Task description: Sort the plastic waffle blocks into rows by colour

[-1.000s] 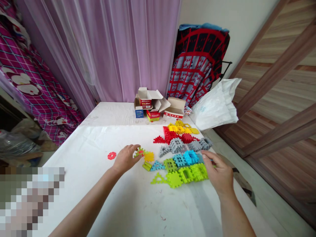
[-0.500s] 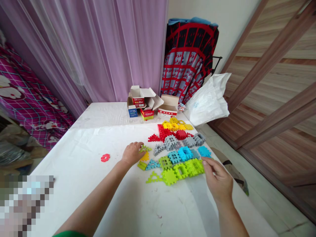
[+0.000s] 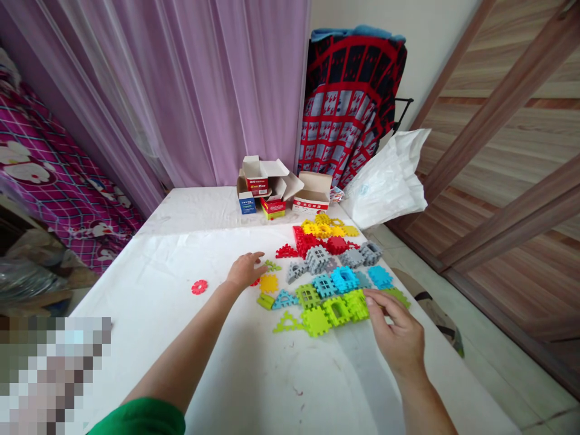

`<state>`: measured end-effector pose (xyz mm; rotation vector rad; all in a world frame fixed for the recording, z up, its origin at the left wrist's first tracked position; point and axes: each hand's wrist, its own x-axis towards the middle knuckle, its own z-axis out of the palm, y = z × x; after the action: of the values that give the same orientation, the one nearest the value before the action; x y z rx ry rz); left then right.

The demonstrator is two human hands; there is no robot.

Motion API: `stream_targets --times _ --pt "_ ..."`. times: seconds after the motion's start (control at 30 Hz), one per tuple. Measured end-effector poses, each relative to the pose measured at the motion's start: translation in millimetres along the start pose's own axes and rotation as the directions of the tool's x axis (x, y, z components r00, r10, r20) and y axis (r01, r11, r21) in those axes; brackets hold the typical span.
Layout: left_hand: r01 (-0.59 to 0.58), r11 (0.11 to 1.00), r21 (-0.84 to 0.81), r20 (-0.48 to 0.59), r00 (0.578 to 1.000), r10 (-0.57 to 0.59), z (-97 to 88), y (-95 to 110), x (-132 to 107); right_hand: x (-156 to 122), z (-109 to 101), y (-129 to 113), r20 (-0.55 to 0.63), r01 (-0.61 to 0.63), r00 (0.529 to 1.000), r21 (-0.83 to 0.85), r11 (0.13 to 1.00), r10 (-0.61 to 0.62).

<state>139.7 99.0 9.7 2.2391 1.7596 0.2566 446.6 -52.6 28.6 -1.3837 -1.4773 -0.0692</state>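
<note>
My left hand [image 3: 244, 270] hovers at the left of the sorted toy pieces, fingers apart, with nothing seen in it. Just beyond its fingertips is a small green triangular piece [image 3: 273, 266]; a yellow-orange square piece [image 3: 269, 283] lies beside it. Part of a red piece [image 3: 255, 282] peeks out by the palm. At the right end of the lime-green interlocking blocks [image 3: 338, 311], my right hand [image 3: 396, 326] has thumb and forefinger closed at the end block's edge. Blue blocks [image 3: 344, 279], grey blocks [image 3: 318, 258], red blocks [image 3: 308, 241] and yellow blocks [image 3: 322, 228] lie in rows behind.
Opened cardboard boxes [image 3: 273, 207] stand at the table's back edge. Next to them is a white plastic bag [image 3: 389, 187]. A red flower-shaped disc [image 3: 199, 287] lies alone on the left of the white tabletop [image 3: 181, 260]. Wooden cabinet doors [image 3: 507, 199] are at the right.
My left hand has drawn back a little from the green triangular piece, uncovering the yellow-orange square and part of a red piece. The right fingers have shifted slightly left along the lime-green row.
</note>
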Motion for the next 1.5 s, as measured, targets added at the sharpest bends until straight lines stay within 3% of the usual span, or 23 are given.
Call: stream_targets --times 0.23,0.33,0.6,0.9,1.03,1.17,1.3,1.4,1.5 --pt "-0.201 0.979 0.014 -0.04 0.979 0.202 2.1 -9 -48 0 8 -21 0.075 0.012 0.997 0.043 0.999 -0.015" --pt "-0.209 0.976 0.069 -0.048 0.976 0.212 2.5 -4 -58 -1 14 -26 0.105 0.041 0.993 0.07 0.997 -0.049" --pt "-0.17 0.97 0.174 0.008 0.985 0.171 1.8 10 -49 -6 23 -39 0.187 0.074 0.978 0.115 0.991 -0.094" --pt "-0.176 0.966 0.187 0.003 0.984 0.178 -5.7 8 -42 -9 16 -36 0.177 0.092 0.978 0.094 0.991 -0.108" --pt "-0.141 0.986 0.087 -0.089 0.985 0.149 -14.9 15 -53 -4 25 -38 0.265 -0.041 0.964 0.103 0.994 0.012" --pt "-0.295 0.955 -0.041 -0.229 0.933 0.278 -18.5 39 -71 8 51 -47 0.445 -0.26 0.878 0.136 0.956 0.175" --pt "-0.393 0.919 -0.025 -0.284 0.885 0.37 -19.4 65 -82 14 71 -58 0.564 -0.421 0.798 0.268 0.867 0.214" --pt "-0.406 0.913 -0.039 -0.316 0.872 0.375 -19.8 69 -84 25 69 -56 0.576 -0.478 0.784 0.321 0.818 0.232" --pt "-0.383 0.921 -0.073 -0.373 0.867 0.331 -16.9 54 -81 63 54 -33 0.511 -0.498 0.801 0.284 0.819 0.31"
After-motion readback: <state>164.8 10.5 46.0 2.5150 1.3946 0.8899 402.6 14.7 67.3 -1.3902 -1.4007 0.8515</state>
